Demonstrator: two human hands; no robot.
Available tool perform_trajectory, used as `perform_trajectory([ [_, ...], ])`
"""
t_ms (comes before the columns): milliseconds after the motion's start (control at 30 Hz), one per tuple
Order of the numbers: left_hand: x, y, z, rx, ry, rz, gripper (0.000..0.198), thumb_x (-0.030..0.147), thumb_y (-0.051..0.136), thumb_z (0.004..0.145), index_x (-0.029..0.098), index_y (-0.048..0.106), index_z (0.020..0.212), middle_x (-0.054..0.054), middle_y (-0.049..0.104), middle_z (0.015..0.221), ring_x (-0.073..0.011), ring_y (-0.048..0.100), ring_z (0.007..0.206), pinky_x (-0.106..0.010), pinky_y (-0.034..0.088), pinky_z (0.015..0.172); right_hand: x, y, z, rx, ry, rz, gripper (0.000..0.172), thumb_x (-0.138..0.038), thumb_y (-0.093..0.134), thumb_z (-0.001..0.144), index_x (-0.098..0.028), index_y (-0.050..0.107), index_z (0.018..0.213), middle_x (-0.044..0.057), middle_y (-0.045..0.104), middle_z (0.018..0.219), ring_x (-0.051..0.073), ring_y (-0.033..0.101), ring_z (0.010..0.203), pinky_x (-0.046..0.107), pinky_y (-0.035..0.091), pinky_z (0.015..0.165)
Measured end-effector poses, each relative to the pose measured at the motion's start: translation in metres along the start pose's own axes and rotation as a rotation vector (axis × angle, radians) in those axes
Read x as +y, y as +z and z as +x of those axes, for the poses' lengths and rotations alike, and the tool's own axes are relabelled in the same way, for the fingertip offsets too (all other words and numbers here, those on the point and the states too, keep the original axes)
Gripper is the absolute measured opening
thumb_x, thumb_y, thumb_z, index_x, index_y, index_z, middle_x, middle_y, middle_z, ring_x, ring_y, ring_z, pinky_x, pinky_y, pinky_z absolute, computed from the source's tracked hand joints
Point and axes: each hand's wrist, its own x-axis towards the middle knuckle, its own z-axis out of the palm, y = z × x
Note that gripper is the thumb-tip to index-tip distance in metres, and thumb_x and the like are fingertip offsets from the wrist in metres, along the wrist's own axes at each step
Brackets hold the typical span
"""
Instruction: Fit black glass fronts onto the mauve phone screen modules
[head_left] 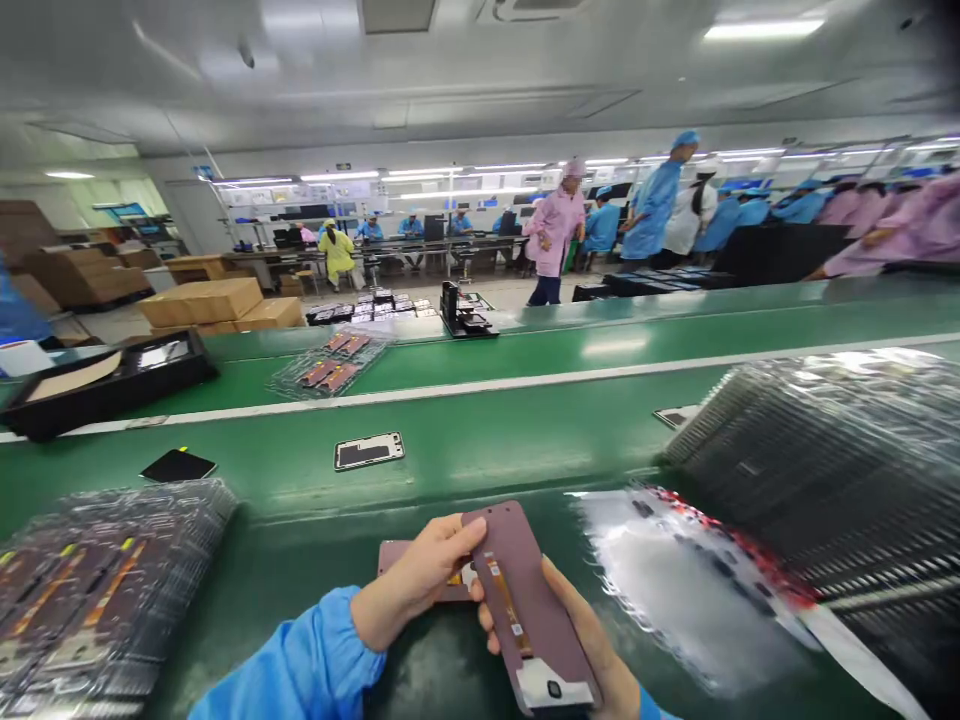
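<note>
Both hands are on a phone display panel point(517, 590) with a mauve back, an orange flex cable down its middle and a white-and-black patch at the lower end. My left hand point(427, 565) is closed, its thumb pressed on the panel's upper left corner. Wrapped round the long sides further down is my right hand point(589, 635), with fingertips showing at the left edge. A second mauve panel point(393, 553) lies on the green bench behind my left hand, which partly covers it. To the right is a sheet of clear plastic film point(652, 570) with a red-marked edge.
Stacked clear trays stand at right point(825, 470) and at left point(112, 590), the left ones holding panels. On the green belt point(480, 430) lie a phone frame point(369, 451), a black screen point(178, 465) and a tray of panels point(330, 362). People work beyond.
</note>
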Motion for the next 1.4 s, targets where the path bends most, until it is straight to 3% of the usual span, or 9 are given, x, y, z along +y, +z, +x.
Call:
perform_trajectory([
  [167, 0.009, -0.105, 0.055, 0.292, 0.102, 0.38, 0.042, 0.043, 0.076, 0.075, 0.017, 0.071, 0.107, -0.013, 0.067, 0.123, -0.0309, 0.054, 0.122, -0.044, 0.037, 0.108, -0.006, -0.022, 0.01, -0.012, -0.115, 0.174, 0.065, -0.073, 0.052, 0.082, -0.017, 0.073, 0.107, 0.01, 0.073, 0.094, 0.016, 0.066, 0.067, 0.025, 0.053, 0.056],
  [333, 0.019, -0.224, 0.061, 0.573, 0.026, 0.654, 0.049, 0.039, 0.064, 0.087, 0.019, 0.055, 0.13, -0.012, 0.044, 0.148, -0.0347, 0.037, 0.137, -0.062, 0.024, 0.112, -0.007, -0.043, 0.012, -0.076, -0.031, 0.188, 0.077, -0.081, 0.042, 0.08, -0.014, 0.074, 0.102, 0.008, 0.072, 0.074, 0.017, 0.066, 0.057, 0.026, 0.053, 0.057],
  [533, -0.002, -0.273, 0.023, 0.618, 0.034, 0.749, 0.056, 0.046, 0.079, 0.063, 0.018, 0.065, 0.11, -0.013, 0.063, 0.126, -0.0346, 0.05, 0.126, -0.051, 0.032, 0.112, -0.003, -0.04, 0.018, -0.076, -0.123, 0.191, 0.072, -0.079, 0.044, 0.081, -0.016, 0.072, 0.102, 0.011, 0.072, 0.084, 0.017, 0.064, 0.063, 0.025, 0.053, 0.052],
  [767, -0.008, -0.246, -0.001, 0.918, 0.248, 0.583, 0.063, 0.054, 0.074, 0.055, 0.019, 0.061, 0.106, -0.01, 0.054, 0.115, -0.0395, 0.049, 0.121, -0.054, 0.031, 0.113, -0.012, -0.021, 0.022, -0.012, -0.172, 0.16, 0.071, -0.078, 0.052, 0.078, -0.013, 0.072, 0.097, 0.013, 0.073, 0.093, 0.017, 0.068, 0.07, 0.024, 0.055, 0.055],
  [867, -0.003, -0.221, -0.017, 0.988, 0.315, 0.4, 0.073, 0.062, 0.063, 0.068, 0.024, 0.047, 0.128, -0.005, 0.051, 0.113, -0.0304, 0.059, 0.108, -0.051, 0.049, 0.099, -0.02, -0.011, 0.014, 0.026, -0.198, 0.098, 0.07, -0.076, 0.057, 0.077, -0.013, 0.073, 0.101, 0.011, 0.073, 0.088, 0.017, 0.068, 0.068, 0.024, 0.055, 0.057],
  [933, 0.0, -0.198, -0.031, 0.926, 0.357, 0.17, 0.079, 0.065, 0.063, 0.071, 0.028, 0.04, 0.136, -0.002, 0.054, 0.104, -0.0236, 0.063, 0.098, -0.042, 0.057, 0.087, -0.025, -0.002, 0.004, 0.089, -0.228, 0.02, 0.066, -0.072, 0.057, 0.08, -0.013, 0.073, 0.105, 0.012, 0.074, 0.091, 0.018, 0.068, 0.069, 0.027, 0.056, 0.064],
  [1067, 0.001, -0.138, -0.064, 0.652, 0.307, -0.294, 0.087, 0.058, 0.087, 0.049, 0.023, 0.059, 0.123, -0.005, 0.068, 0.099, -0.0245, 0.066, 0.095, -0.026, 0.057, 0.074, -0.027, 0.01, -0.012, 0.178, -0.417, -0.131, 0.054, -0.06, 0.068, 0.08, -0.021, 0.068, 0.118, 0.013, 0.069, 0.121, 0.024, 0.068, 0.096, 0.035, 0.056, 0.082],
  [1233, -0.01, -0.066, -0.094, 0.405, 0.21, -0.379, 0.09, 0.055, 0.091, 0.044, 0.024, 0.064, 0.124, -0.013, 0.067, 0.127, -0.037, 0.062, 0.114, -0.035, 0.055, 0.089, -0.021, 0.012, -0.023, 0.119, -0.526, -0.485, 0.064, -0.058, 0.072, 0.078, -0.028, 0.058, 0.134, 0.013, 0.061, 0.135, 0.028, 0.063, 0.113, 0.041, 0.053, 0.094],
  [1400, -0.021, -0.036, -0.104, 0.207, 0.236, -0.331, 0.09, 0.055, 0.089, 0.051, 0.024, 0.06, 0.131, -0.015, 0.064, 0.13, -0.038, 0.06, 0.117, -0.042, 0.049, 0.099, -0.013, 0.014, -0.03, 0.077, -0.612, -0.866, 0.061, -0.055, 0.066, 0.084, -0.033, 0.053, 0.139, 0.012, 0.055, 0.142, 0.03, 0.058, 0.122, 0.044, 0.05, 0.1],
])
